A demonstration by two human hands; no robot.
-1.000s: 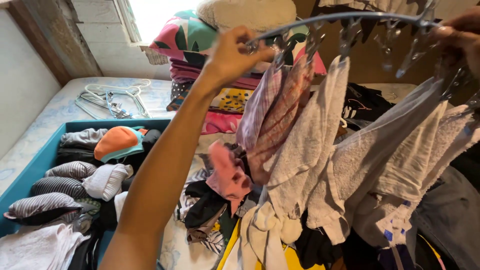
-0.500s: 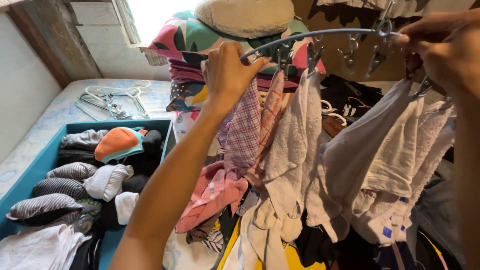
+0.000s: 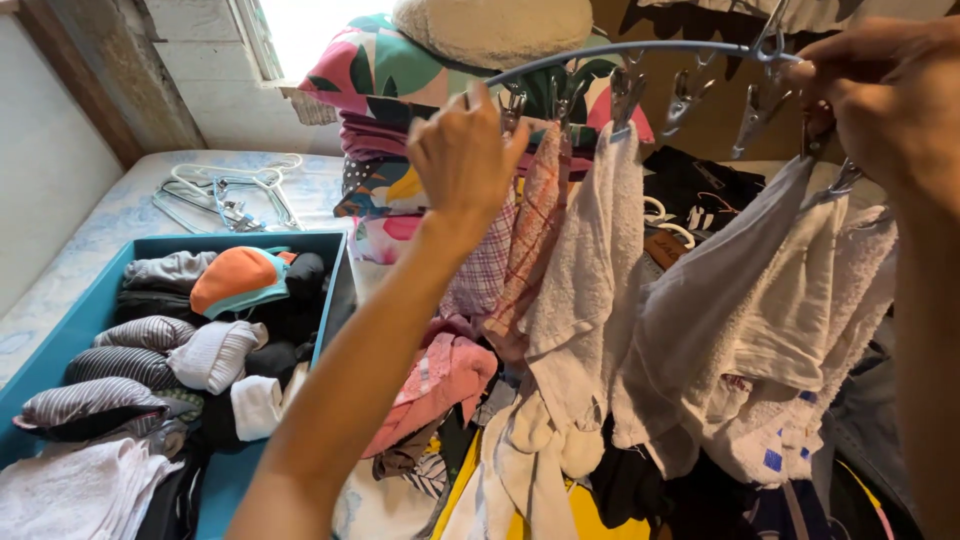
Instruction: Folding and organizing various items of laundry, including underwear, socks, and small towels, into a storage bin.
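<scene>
the left hand [image 3: 462, 155] has moved slightly up since the earlier frame, fingers pinching a clip on the round clip hanger [image 3: 640, 50] above the plaid cloth [image 3: 485, 265]. the right hand [image 3: 885, 95] still grasps the hanger's far side. the pink cloth [image 3: 440, 375] now lies lower on the pile beside the blue bin [image 3: 60, 330].

We count two hands, the left hand [image 3: 462, 150] and the right hand [image 3: 885, 95], both raised to one round clip hanger [image 3: 640, 50]. From it hang one checked cloth [image 3: 490, 265], one reddish striped cloth [image 3: 535, 235] and, as far as we can separate them, three white towels [image 3: 590, 260]. We also see one blue bin [image 3: 95, 300] of rolled clothes, one orange cap [image 3: 232, 280] and one pink garment [image 3: 440, 375].
</scene>
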